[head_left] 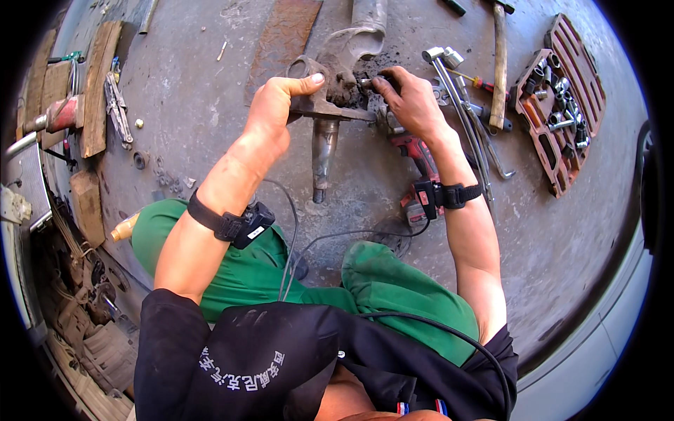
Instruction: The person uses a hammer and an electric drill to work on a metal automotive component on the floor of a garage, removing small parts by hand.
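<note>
My left hand (276, 104) grips the big dirty metal part (328, 110) on the floor (182, 70). My right hand (413, 104) pinches a small shiny bit (365, 82) by the part's right side. I should hold the big part still and move the bit gently, keeping it straight.

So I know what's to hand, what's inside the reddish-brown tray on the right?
Loose metal sockets, jumbled together, lie in the tray. They cover part of it, so anything beneath them cannot be seen.
</note>
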`<state>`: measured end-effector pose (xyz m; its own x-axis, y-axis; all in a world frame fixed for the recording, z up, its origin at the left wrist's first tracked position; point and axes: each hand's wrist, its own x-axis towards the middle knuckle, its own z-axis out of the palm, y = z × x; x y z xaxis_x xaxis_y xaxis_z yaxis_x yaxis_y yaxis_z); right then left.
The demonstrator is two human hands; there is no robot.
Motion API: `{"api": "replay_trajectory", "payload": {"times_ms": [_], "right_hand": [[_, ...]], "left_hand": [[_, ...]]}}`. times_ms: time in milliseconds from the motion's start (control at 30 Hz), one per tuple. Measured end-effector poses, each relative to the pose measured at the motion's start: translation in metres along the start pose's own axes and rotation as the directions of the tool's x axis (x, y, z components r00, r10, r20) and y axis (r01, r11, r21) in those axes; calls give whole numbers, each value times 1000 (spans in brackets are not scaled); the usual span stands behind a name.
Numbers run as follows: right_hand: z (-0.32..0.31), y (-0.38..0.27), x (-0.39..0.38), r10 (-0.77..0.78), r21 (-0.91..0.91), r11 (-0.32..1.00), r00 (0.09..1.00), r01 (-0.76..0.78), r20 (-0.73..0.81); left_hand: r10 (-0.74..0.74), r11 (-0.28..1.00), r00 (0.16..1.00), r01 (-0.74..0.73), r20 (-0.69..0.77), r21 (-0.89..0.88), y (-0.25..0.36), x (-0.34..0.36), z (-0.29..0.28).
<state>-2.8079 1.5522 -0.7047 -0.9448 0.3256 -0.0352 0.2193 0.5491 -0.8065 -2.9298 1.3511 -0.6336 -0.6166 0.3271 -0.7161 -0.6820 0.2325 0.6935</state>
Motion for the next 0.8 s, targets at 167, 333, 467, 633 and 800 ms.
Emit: {"api": "replay_trajectory", "payload": {"times_ms": [167,333,467,633,800], "right_hand": [[8,-1,0,182,18,983,983,-181,-38],[2,-9,4,194,11,981,981,-194,-1],[2,-11,12,273,-95,959,960,-266,67],[3,2,0,81,-31,996,997,-81,6],[-3,-8,5,178,-59,983,981,-174,76]], "left_hand": [[0,1000,1000,0,-5,2,2,-2,3],[5,1000,1000,-5,-10,4,2,-3,2],[7,1000,1000,-7,-5,1,2,-3,1],[17,1000,1000,-17,6,3,2,-3,3],[7,1000,1000,-7,16,0,1,-2,1]]}}
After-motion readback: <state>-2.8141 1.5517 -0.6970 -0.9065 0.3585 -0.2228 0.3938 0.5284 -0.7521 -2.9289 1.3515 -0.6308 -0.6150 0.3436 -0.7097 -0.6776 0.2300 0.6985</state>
